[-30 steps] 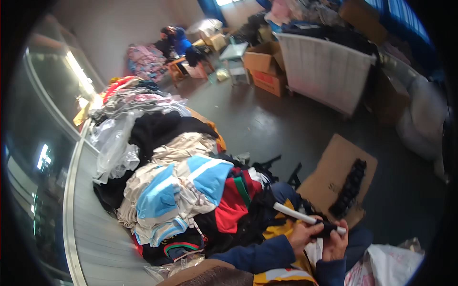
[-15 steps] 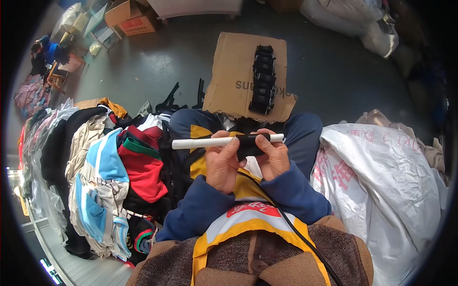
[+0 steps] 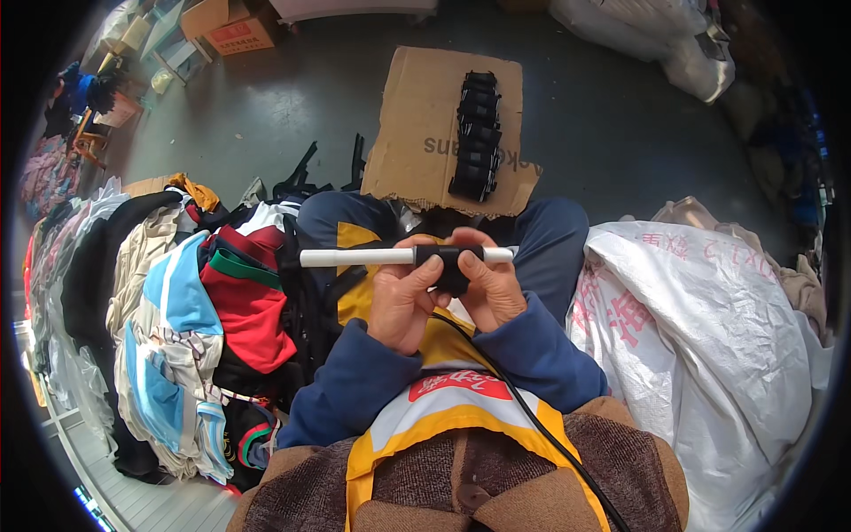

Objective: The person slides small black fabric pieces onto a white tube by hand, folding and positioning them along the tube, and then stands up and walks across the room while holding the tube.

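Observation:
Over my lap a white tube (image 3: 350, 258) lies roughly level, with a strip of black fabric (image 3: 454, 273) wrapped around its right part. My left hand (image 3: 403, 301) is closed on the fabric's left side, thumb pressed against it. At the fabric's right side, my right hand (image 3: 490, 288) pinches it with the thumb in front and fingers behind. The tube's short right end sticks out past my right hand. On a cardboard sheet (image 3: 403, 120) beyond my knees lies a row of several black rolled pieces (image 3: 477, 137).
To my left is a heap of clothes, with a red garment (image 3: 253, 310) and a light blue one (image 3: 182, 284). A large white woven sack (image 3: 691, 355) lies at my right. A black cable (image 3: 532, 408) crosses my apron. An open carton (image 3: 232, 28) stands far left.
My thumbs have shifted on the black fabric, and my right fingers have risen behind the tube. The fabric looks wound more closely round it. The whole view has shifted slightly.

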`<state>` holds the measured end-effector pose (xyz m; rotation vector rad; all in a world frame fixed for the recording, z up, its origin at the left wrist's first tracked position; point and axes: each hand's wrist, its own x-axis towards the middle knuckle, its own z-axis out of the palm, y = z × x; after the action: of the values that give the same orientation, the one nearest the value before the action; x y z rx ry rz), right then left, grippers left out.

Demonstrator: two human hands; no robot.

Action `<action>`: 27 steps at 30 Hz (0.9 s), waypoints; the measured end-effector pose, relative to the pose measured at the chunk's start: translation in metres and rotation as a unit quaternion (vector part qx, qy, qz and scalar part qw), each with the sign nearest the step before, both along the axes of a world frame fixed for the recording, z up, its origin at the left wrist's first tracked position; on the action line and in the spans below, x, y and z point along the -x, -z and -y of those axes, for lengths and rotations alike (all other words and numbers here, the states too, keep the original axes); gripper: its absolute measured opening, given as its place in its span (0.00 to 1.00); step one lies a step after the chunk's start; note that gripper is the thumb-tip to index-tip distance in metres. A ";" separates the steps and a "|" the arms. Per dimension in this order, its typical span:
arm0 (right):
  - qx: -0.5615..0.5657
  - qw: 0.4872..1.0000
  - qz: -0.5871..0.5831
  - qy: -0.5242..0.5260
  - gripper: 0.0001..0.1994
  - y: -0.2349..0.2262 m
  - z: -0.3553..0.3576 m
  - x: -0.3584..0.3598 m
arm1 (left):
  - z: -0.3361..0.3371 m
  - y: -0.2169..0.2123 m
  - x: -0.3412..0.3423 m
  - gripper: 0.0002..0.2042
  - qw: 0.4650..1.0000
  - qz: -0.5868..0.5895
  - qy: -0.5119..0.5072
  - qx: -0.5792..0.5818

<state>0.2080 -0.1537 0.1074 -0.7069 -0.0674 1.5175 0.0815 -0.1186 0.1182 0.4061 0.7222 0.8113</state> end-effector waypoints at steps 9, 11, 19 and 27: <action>-0.017 0.992 0.110 0.059 0.05 0.011 0.000 -0.022 | -0.002 -0.001 0.005 0.09 0.996 0.005 -0.082 0.025; -0.010 0.982 0.174 0.078 0.08 0.000 -0.003 -0.022 | -0.003 -0.007 0.003 0.09 0.997 -0.020 -0.058 0.039; -0.213 0.658 0.701 -0.174 0.14 -0.009 -0.004 -0.024 | 0.002 0.005 0.009 0.07 1.000 -0.006 -0.004 -0.010; -0.171 0.752 0.597 -0.222 0.13 -0.021 -0.001 -0.032 | 0.001 0.002 0.011 0.09 0.999 0.024 -0.019 0.026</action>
<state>0.2398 -0.1527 0.1287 -1.3135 -1.5425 1.1756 0.0709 -0.1198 0.1160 0.3259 0.7059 0.8347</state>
